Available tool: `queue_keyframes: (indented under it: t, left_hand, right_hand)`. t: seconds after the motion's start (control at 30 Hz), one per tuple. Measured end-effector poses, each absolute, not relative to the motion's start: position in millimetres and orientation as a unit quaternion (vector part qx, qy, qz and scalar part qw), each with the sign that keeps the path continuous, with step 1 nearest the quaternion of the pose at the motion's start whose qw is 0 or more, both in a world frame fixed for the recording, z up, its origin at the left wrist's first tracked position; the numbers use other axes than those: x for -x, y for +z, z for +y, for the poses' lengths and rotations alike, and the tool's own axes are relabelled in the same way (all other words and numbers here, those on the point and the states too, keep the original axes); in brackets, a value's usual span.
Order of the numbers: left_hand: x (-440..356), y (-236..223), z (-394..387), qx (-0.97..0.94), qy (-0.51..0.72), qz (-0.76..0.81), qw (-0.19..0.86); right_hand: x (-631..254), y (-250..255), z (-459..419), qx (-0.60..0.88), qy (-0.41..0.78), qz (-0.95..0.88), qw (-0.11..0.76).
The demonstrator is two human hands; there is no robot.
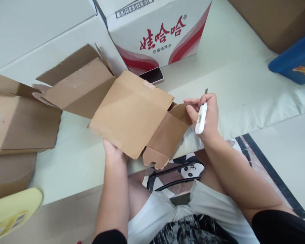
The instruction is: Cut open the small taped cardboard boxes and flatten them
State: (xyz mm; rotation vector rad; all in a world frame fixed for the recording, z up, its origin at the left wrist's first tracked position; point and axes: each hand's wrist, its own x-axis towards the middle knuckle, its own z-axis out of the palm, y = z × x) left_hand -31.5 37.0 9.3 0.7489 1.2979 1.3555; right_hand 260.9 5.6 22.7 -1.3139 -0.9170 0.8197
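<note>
A brown cardboard box [132, 112] is held tilted over the pale surface, with flaps unfolded along its right side. My left hand [113, 149] grips its lower left edge from beneath; the box hides most of those fingers. In my right hand [205, 112] is a white utility knife [201, 118], its short blade sticking out beyond the fingers. The thumb and fingertips of that hand are at the upper right flap [181, 112] of the box. A notched flap [156, 157] hangs at the lower end.
Behind stands a white carton [157, 37] with red lettering, a phone [154, 75] lying before it. An open cardboard box [78, 84] and other boxes [22, 122] are at left. A blue container [295, 61] is at right, a yellow one [15, 213] at lower left.
</note>
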Motion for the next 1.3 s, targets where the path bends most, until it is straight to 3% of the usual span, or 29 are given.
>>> queue_keyframes:
  t: [0.13, 0.33, 0.57, 0.8, 0.97, 1.2, 1.3]
  left_hand:
    - [14.4, -4.6, 40.4, -0.221, 0.607, 0.54, 0.539]
    - [-21.9, -14.6, 34.1, -0.247, 0.593, 0.557, 0.527]
    - [-16.9, -11.4, 31.7, -0.481, 0.453, 0.571, 0.487]
    - [29.2, -0.2, 30.9, -0.544, 0.354, 0.495, 0.577]
    - [40.9, -5.3, 35.2, -0.5, 0.472, 0.534, 0.491]
    - [10.1, -19.2, 34.6, -0.597, 0.375, 0.6, 0.379]
    - [6.0, -15.4, 34.5, -0.567, 0.375, 0.621, 0.39]
  right_hand:
    - [-260.8, 24.2, 2.4, 0.624, 0.297, -0.434, 0.578]
    - [-260.2, 27.5, -1.2, 0.635, 0.206, -0.513, 0.54]
    - [-265.8, 28.4, 1.4, 0.643, 0.228, -0.525, 0.508]
    - [-266.3, 29.9, 5.7, 0.637, 0.297, -0.58, 0.412]
    - [-265.8, 13.7, 10.5, 0.629, 0.36, -0.601, 0.336]
    - [-261.7, 4.8, 13.5, 0.614, 0.345, -0.648, 0.29]
    - [-261.0, 2.7, 13.9, 0.617, 0.343, -0.649, 0.284]
